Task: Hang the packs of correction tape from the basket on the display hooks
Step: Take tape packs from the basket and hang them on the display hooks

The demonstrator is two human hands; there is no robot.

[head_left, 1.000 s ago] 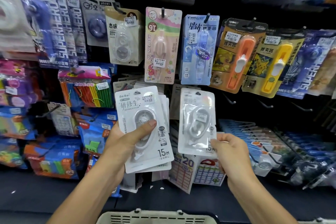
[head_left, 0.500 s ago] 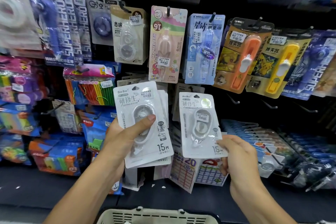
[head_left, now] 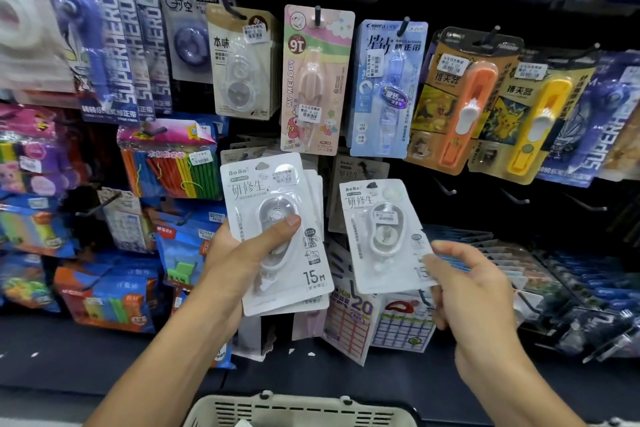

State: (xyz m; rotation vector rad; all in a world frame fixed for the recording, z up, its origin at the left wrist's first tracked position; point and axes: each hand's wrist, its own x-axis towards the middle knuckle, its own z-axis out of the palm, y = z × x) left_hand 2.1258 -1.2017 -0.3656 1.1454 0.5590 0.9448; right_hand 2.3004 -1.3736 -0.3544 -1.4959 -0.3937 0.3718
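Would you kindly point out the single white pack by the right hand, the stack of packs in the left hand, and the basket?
Single white pack [head_left: 381, 236], head view, on its clear blister.
Stack of packs [head_left: 249, 191], head view, on the front card's printed title.
Basket [head_left: 301, 407], head view, on its slotted rim.

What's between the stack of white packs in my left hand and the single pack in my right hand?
Head view: between the stack and the single pack shows a grey pack hanging on the display, with dark backing below it.
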